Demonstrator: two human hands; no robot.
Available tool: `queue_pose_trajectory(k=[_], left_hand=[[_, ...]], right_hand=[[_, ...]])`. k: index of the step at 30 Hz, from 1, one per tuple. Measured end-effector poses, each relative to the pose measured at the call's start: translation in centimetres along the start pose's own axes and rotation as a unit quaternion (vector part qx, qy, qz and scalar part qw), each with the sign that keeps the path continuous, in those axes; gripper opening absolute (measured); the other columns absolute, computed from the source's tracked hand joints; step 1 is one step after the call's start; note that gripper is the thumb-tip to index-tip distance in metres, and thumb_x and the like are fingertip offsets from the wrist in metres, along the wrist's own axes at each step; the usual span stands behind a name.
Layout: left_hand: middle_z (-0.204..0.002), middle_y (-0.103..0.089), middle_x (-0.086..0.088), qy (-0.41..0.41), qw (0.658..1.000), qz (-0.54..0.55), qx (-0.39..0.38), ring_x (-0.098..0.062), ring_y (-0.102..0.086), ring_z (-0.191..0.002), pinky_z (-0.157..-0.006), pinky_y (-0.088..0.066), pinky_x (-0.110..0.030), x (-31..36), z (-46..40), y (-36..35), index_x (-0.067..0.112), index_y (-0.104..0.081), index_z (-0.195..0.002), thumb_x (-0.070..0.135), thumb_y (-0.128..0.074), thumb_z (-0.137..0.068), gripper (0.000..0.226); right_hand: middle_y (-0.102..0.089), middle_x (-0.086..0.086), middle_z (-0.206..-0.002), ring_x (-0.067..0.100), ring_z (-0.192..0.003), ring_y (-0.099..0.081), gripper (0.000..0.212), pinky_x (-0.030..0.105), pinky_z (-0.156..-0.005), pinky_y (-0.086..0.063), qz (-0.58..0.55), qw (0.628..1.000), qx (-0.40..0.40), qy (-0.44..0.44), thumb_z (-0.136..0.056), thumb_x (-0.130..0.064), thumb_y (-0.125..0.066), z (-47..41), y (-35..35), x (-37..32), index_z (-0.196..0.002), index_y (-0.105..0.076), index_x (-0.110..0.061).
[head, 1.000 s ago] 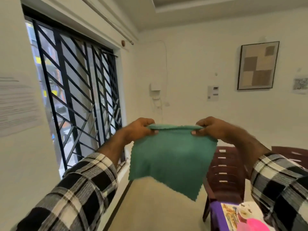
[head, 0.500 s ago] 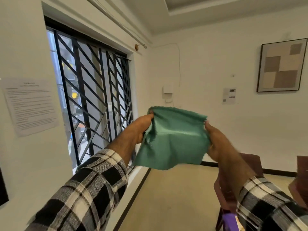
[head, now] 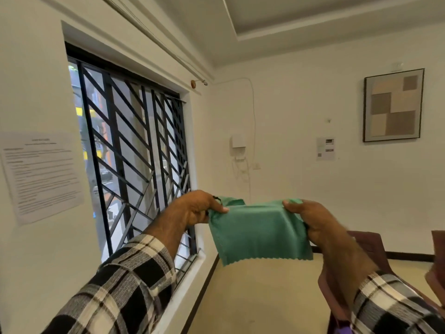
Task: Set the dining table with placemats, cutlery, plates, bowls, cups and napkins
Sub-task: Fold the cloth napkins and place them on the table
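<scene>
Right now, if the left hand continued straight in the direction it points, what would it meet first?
The left hand points rightward along the green napkin it grips, so it would likely meet the right hand holding the other end first. Depth is hard to judge.

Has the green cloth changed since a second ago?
Yes. The green cloth hung open with a corner dangling; now it is folded shorter between left hand and right hand, beside the window grille.

Napkin (head: 260,231): held in the air between left hand (head: 195,208) and right hand (head: 313,219), one at each upper end. Barred window (head: 134,165): left, behind left hand. Chair (head: 368,247): lower right, behind right forearm. Framed picture (head: 393,105): far wall, upper right.
</scene>
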State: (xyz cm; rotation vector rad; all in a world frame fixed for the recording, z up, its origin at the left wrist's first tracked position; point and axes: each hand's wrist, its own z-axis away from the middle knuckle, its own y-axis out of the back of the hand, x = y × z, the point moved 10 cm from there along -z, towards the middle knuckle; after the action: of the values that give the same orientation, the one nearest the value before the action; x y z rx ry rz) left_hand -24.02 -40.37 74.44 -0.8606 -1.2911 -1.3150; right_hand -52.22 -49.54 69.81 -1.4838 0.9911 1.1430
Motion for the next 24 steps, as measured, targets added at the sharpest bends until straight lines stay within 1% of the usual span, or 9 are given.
queue_pose_trajectory(k=[2, 6, 9, 11, 14, 17, 19, 22, 24], left_hand=[[-0.114, -0.076, -0.024, -0.033, 0.997, -0.049, 0.052, -0.039, -0.074, -0.105, -0.091, -0.063, -0.056, 0.8, -0.6, 1.6, -0.007, -0.069, -0.110, -0.008, -0.077, -0.088, 0.023], [-0.106, -0.066, -0.013, -0.105, 0.985, -0.044, 0.132, -0.025, -0.065, -0.088, -0.060, -0.055, -0.038, 2.3, -0.9, 3.3, 0.009, -0.059, -0.101, 0.009, -0.079, -0.095, 0.021], [-0.108, -0.066, -0.008, -0.163, 0.974, -0.014, 0.158, -0.024, -0.065, -0.091, -0.062, -0.054, -0.035, 2.8, -1.7, 4.1, 0.012, -0.059, -0.114, 0.022, -0.089, -0.086, 0.042], [-0.108, -0.069, -0.009, -0.192, 0.967, 0.019, 0.163, -0.027, -0.068, -0.093, -0.065, -0.056, -0.038, 3.2, -2.1, 4.2, 0.017, -0.064, -0.114, 0.024, -0.093, -0.082, 0.044], [-0.103, -0.076, -0.017, -0.223, 0.961, 0.085, 0.139, -0.029, -0.070, -0.085, -0.069, -0.057, -0.043, 4.0, -3.1, 3.7, 0.020, -0.068, -0.104, 0.019, -0.088, -0.088, 0.026], [-0.089, -0.077, -0.013, -0.242, 0.956, 0.137, 0.097, -0.029, -0.069, -0.080, -0.069, -0.057, -0.040, 5.2, -3.6, 2.4, 0.020, -0.076, -0.089, 0.014, -0.086, -0.088, 0.012], [-0.088, -0.079, -0.009, -0.244, 0.954, 0.155, 0.076, -0.025, -0.071, -0.081, -0.072, -0.060, -0.038, 5.7, -3.6, 1.9, 0.015, -0.079, -0.093, 0.011, -0.087, -0.086, 0.011], [-0.099, -0.079, -0.010, -0.257, 0.953, 0.160, 0.025, -0.026, -0.074, -0.093, -0.083, -0.064, -0.041, 6.7, -3.7, 1.2, 0.005, -0.078, -0.107, 0.001, -0.084, -0.086, 0.022], [-0.105, -0.079, -0.015, -0.279, 0.953, 0.117, 0.012, -0.027, -0.075, -0.095, -0.079, -0.065, -0.036, 7.5, -3.7, 0.8, 0.002, -0.076, -0.112, -0.006, -0.082, -0.084, 0.030]], right_hand=[[-0.076, 0.016, -0.089, 0.031, -0.080, -0.071, 0.018, 0.043, -0.079, -0.059, 0.005, 1.000, 0.014, 0.018, -0.096, -0.014, -0.074, -0.2, 0.6, -0.4, -0.105, -0.072, 0.002], [-0.076, 0.015, -0.090, 0.027, -0.076, -0.071, 0.014, 0.042, -0.076, -0.058, 0.029, 0.998, 0.042, 0.045, -0.091, -0.016, -0.079, -0.3, 2.5, -1.5, -0.096, -0.074, -0.004], [-0.076, 0.014, -0.092, 0.026, -0.076, -0.071, 0.015, 0.038, -0.070, -0.055, 0.033, 0.996, 0.062, 0.063, -0.087, -0.011, -0.082, 0.0, 4.0, -3.1, -0.097, -0.073, -0.004], [-0.075, 0.014, -0.097, 0.028, -0.081, -0.071, 0.029, 0.037, -0.067, -0.055, 0.028, 0.993, 0.088, 0.079, -0.083, -0.008, -0.086, 0.2, 5.1, -4.5, -0.107, -0.069, -0.008], [-0.073, 0.014, -0.102, 0.029, -0.085, -0.069, 0.043, 0.037, -0.065, -0.054, 0.038, 0.987, 0.109, 0.110, -0.082, -0.009, -0.089, 0.3, 6.7, -6.7, -0.118, -0.066, -0.017], [-0.076, 0.015, -0.101, 0.028, -0.085, -0.069, 0.022, 0.040, -0.074, -0.057, 0.068, 0.985, 0.085, 0.137, -0.091, -0.006, -0.078, 0.5, 7.2, -8.9, -0.113, -0.076, -0.010], [-0.076, 0.017, -0.105, 0.031, -0.094, -0.069, 0.019, 0.043, -0.083, -0.056, 0.081, 0.983, 0.073, 0.146, -0.092, 0.000, -0.074, 0.6, 7.7, -10.3, -0.109, -0.078, -0.008], [-0.073, 0.018, -0.113, 0.035, -0.098, -0.070, 0.031, 0.044, -0.088, -0.058, 0.097, 0.983, 0.047, 0.152, -0.086, 0.008, -0.076, 0.9, 8.0, -12.5, -0.115, -0.076, -0.005], [-0.073, 0.018, -0.114, 0.036, -0.102, -0.071, 0.034, 0.043, -0.088, -0.060, 0.143, 0.976, 0.046, 0.158, -0.082, 0.007, -0.081, 1.0, 8.2, -13.7, -0.113, -0.077, -0.006]])
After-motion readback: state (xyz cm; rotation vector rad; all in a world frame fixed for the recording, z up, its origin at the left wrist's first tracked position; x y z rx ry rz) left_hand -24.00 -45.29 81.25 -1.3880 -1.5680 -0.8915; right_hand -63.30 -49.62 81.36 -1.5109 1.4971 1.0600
